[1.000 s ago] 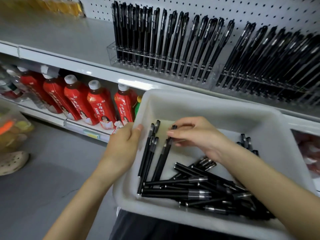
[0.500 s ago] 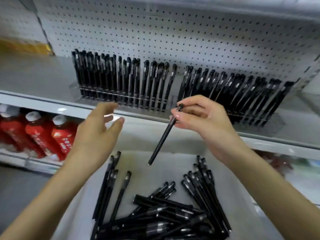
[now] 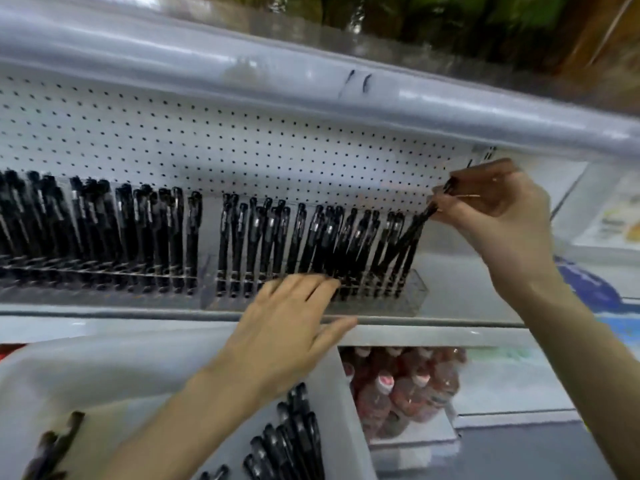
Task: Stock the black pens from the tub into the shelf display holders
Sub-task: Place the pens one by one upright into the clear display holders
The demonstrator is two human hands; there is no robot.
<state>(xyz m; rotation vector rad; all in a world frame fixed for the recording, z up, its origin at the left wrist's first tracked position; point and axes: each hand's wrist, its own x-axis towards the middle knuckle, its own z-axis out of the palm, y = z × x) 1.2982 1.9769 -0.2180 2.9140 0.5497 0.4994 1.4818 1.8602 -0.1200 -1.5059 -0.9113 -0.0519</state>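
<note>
**One pen (image 3: pixel 414 228) pinched at the right-hand holder (image 3: pixel 417 289)**

Right hand (image 3: pixel 498 209): raised at the far right, thumb and fingertips clamped on the upper end of the black pen. The pen slants down and to the left, its lower part in among the standing pens (image 3: pixel 298 244) at the holder's right end. Too blurred to tell whether the tip sits in a slot.

Left hand (image 3: pixel 284 327): fingers straight and spread, gripping nothing. Fingertips rest at the front of the same holder, against the lower ends of the standing pens near its middle. The two hands are well apart.

Holder is clear plastic and sits on the shelf (image 3: pixel 467 278) in front of a white pegboard (image 3: pixel 242 150). Just beside it, to the left, is the left-hand holder (image 3: pixel 204 275), also packed with upright black pens.

White tub (image 3: pixel 104 355) is at lower left, under the left forearm and below the shelf edge. Loose pens (image 3: pixel 298 434) lie in it.

Red bottles (image 3: pixel 405 382) stand on the lower shelf, right of the tub.
</note>
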